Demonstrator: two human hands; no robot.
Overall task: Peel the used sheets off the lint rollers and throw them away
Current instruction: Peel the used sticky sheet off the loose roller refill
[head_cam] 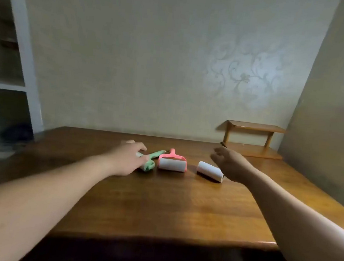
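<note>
We judge the task to be at its start. Three lint rollers lie on the table, in a row toward its far side: a green roller on the left, a pink roller in the middle, and a white roll on the right that shows no handle. On the pink roller and the white roll the outer sheets appear intact and wrapped, with no lifted edge visible; the green roller's sheet is mostly hidden. We see no loose or crumpled sheet on the table, and no bin or other place for waste is in view. All peeling and all disposal therefore remain to be done, as far as this view shows.

Our left hand lies over the green roller, the fingers loosely curved and spread. The hand covers most of the roll, so we cannot tell whether the grip has closed or whether the hand merely rests on it. Our right hand is just beside the right end of the white roll, fingers parted and curled, holding nothing; contact with the roll cannot be confirmed. The pink roller lies between the two hands, apart from both.
</note>
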